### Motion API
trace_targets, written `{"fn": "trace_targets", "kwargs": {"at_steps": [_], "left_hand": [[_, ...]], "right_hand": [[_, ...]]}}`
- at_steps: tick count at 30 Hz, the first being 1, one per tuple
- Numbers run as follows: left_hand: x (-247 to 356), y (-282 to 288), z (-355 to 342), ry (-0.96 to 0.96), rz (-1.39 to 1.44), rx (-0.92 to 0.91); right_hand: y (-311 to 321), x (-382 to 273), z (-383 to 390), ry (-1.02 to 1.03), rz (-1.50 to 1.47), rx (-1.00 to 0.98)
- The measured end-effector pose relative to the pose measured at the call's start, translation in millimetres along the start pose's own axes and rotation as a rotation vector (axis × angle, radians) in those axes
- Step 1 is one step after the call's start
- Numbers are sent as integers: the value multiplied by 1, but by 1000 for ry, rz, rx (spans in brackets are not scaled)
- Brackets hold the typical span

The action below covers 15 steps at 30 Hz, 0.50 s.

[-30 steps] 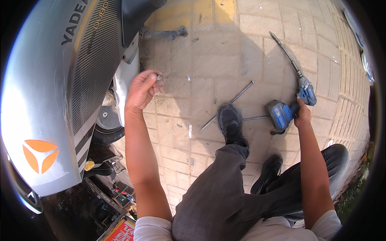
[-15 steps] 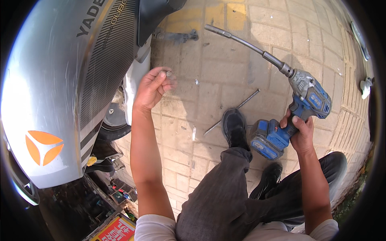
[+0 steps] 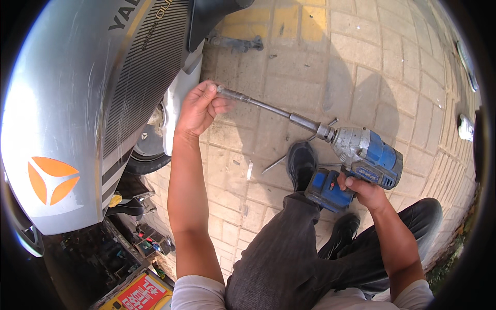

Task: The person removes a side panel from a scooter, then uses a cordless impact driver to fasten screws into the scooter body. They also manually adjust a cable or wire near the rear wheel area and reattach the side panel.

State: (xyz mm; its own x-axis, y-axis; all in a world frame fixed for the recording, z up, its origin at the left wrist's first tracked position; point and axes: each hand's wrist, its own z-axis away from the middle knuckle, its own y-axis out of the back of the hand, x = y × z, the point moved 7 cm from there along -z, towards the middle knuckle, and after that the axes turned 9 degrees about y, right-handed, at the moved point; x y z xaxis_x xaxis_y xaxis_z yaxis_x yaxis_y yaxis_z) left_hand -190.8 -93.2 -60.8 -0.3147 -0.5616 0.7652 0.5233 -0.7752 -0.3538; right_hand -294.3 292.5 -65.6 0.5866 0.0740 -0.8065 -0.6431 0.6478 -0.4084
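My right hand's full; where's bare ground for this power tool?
Bare tan paving lies between the blue-and-grey cordless power tool and the yellow-painted bricks. Around the left black shoe it's crowded with thin metal rods.

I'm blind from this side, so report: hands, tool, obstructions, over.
Left hand pinching small metal piece at tip of long shaft. Right hand gripping blue power tool. Below: metal rod on paving, partly hidden by black shoe.

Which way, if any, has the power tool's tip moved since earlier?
Yes, left. Against the slanting metal rod on the paving, the power tool's tip was right of the upper end; now it's left of both ends, by the left hand.
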Motion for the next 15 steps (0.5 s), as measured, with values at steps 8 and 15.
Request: {"fn": "trace_targets", "kwargs": {"at_steps": [8, 15], "left_hand": [[4, -12, 5, 9, -57, 108], [-3, 0, 3, 72, -84, 43]], "right_hand": [[2, 4, -12, -9, -111, -29], [21, 16, -15, 53, 181, 49]]}}
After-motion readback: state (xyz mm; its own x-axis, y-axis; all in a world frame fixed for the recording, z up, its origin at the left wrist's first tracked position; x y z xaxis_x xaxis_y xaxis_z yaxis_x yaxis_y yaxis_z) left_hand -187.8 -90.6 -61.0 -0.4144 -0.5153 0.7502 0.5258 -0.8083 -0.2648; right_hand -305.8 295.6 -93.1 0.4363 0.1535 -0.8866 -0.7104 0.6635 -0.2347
